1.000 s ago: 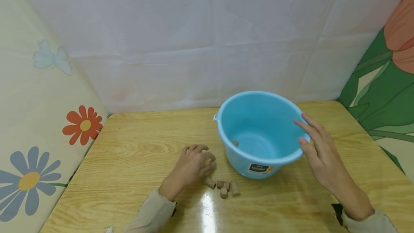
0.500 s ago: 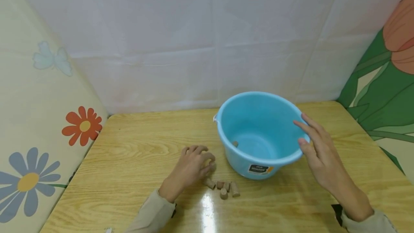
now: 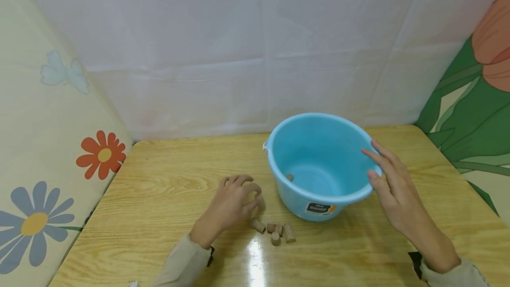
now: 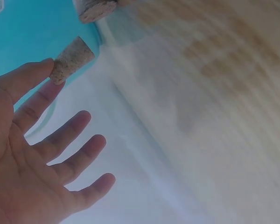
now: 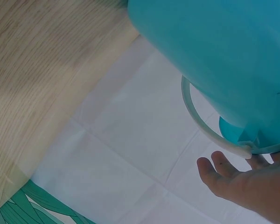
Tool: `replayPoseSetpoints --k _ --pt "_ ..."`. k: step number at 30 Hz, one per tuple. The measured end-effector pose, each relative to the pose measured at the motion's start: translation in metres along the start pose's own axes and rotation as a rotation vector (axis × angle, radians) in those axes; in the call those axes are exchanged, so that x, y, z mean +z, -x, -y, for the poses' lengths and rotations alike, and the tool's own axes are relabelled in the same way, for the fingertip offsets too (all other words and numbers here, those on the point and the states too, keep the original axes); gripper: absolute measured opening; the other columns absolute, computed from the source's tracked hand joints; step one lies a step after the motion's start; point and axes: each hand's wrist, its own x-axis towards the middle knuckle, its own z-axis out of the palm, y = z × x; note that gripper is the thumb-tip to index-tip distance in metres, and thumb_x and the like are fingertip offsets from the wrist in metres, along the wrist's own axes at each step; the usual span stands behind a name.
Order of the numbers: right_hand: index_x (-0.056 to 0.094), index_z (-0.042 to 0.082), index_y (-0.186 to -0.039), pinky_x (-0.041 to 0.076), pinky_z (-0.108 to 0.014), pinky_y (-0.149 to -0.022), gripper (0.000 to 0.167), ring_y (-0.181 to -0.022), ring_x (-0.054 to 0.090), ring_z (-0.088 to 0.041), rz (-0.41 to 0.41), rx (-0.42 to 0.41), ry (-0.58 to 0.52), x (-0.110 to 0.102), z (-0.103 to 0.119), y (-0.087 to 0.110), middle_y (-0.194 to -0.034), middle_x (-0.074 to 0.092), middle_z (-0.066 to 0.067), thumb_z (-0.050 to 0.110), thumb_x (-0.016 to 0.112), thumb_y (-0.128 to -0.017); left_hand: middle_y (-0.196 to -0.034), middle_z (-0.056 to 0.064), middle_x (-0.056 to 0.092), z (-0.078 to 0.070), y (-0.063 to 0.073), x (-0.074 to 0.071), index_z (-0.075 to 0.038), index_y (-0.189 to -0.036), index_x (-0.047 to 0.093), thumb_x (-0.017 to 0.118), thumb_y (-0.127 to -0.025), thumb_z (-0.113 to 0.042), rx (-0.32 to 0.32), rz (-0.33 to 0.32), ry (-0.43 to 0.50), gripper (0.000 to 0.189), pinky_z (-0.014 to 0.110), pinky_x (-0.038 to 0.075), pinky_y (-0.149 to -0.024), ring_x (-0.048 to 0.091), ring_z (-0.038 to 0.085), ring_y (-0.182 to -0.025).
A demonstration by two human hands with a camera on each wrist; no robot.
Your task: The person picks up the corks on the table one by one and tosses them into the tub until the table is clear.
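Observation:
My left hand (image 3: 229, 205) pinches a cork (image 4: 72, 60) between thumb and index fingertip, the other fingers spread apart. It hovers just left of a light blue plastic bucket (image 3: 292, 194). Several more corks (image 3: 289, 233) lie loose on the table in front of the bucket, and another cork (image 3: 290, 176) is inside it, on the bottom at the left. My right hand (image 3: 398, 194) holds the bucket's right rim, with thumb and index finger reaching over the edge. In the right wrist view, other fingers (image 5: 207, 172) stay outside, near the end of the pale handle (image 5: 196, 114).
The wood-grain table (image 3: 179, 158) ends at a white cloth backdrop (image 3: 191, 56). Flower-patterned panels (image 3: 44, 136) stand at both sides. A small white object (image 3: 134, 283) shows at the bottom edge.
My left hand has shifted slightly left, and the cork in its fingertips now stands more upright. The right hand and the bucket stay where they were.

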Motion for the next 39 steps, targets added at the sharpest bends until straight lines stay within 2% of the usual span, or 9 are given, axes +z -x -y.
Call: replayPoseSetpoints --k 4,11,17,24,29,35,39 --pt "0.048 0.011 -0.146 0.015 -0.07 -0.113 0.046 -0.149 0.022 -0.013 -0.003 -0.006 0.004 0.001 0.0 0.0 -0.161 0.03 -0.015 0.009 0.046 -0.101 -0.128 0.012 0.066 -0.001 0.001 -0.005 -0.021 -0.105 0.071 0.072 -0.09 -0.032 -0.007 -0.008 0.012 0.018 0.063 0.04 -0.105 0.057 0.036 -0.123" --pt "0.049 0.011 -0.146 0.018 -0.068 -0.113 0.045 -0.148 0.022 -0.006 -0.01 -0.011 0.005 0.001 0.0 0.0 -0.161 0.03 -0.012 0.008 0.046 -0.1 -0.128 0.012 0.065 -0.002 -0.001 -0.01 -0.022 -0.102 0.071 0.073 -0.09 -0.033 -0.01 -0.037 -0.001 0.016 0.062 0.04 -0.105 0.055 0.035 -0.125" --pt "0.049 0.012 -0.146 0.018 -0.069 -0.113 0.045 -0.148 0.022 -0.011 -0.007 -0.006 0.005 0.001 -0.001 0.001 -0.162 0.03 -0.011 0.009 0.046 -0.101 -0.125 0.01 0.066 -0.001 0.0 -0.016 -0.021 -0.102 0.072 0.074 -0.089 -0.033 0.018 -0.117 -0.018 0.018 0.06 0.042 -0.104 0.058 0.033 -0.122" --pt "0.048 0.011 -0.146 0.016 -0.071 -0.113 0.045 -0.149 0.022 -0.026 0.001 0.0 0.0 0.001 -0.001 0.001 -0.162 0.028 -0.01 0.009 0.046 -0.101 -0.124 0.009 0.067 -0.001 -0.001 -0.022 -0.021 -0.101 0.071 0.073 -0.091 -0.028 0.04 -0.21 -0.01 0.012 0.057 0.044 -0.102 0.059 0.032 -0.119" --pt "0.048 0.011 -0.146 0.015 -0.07 -0.113 0.045 -0.15 0.021 -0.023 0.004 0.0 -0.005 0.0 -0.001 0.001 -0.162 0.028 -0.012 0.009 0.045 -0.101 -0.124 0.009 0.066 -0.002 -0.001 -0.025 -0.021 -0.102 0.071 0.073 -0.091 -0.025 0.044 -0.249 -0.006 0.012 0.057 0.044 -0.101 0.059 0.032 -0.118" --pt "0.049 0.009 -0.146 0.014 -0.071 -0.113 0.045 -0.147 0.023 -0.042 0.006 -0.001 -0.006 0.0 0.0 0.0 -0.162 0.028 -0.014 0.009 0.045 -0.101 -0.123 0.009 0.066 -0.002 -0.002 -0.029 -0.019 -0.102 0.07 0.073 -0.091 -0.024 0.059 -0.301 -0.007 0.012 0.057 0.045 -0.101 0.06 0.032 -0.116" --pt "0.049 0.009 -0.146 0.015 -0.07 -0.113 0.045 -0.148 0.023 -0.037 0.003 -0.003 -0.002 0.0 0.0 0.0 -0.162 0.028 -0.013 0.009 0.045 -0.101 -0.121 0.009 0.067 -0.002 -0.004 -0.032 -0.018 -0.101 0.07 0.075 -0.089 -0.024 0.087 -0.352 -0.018 0.014 0.056 0.046 -0.099 0.061 0.031 -0.115"
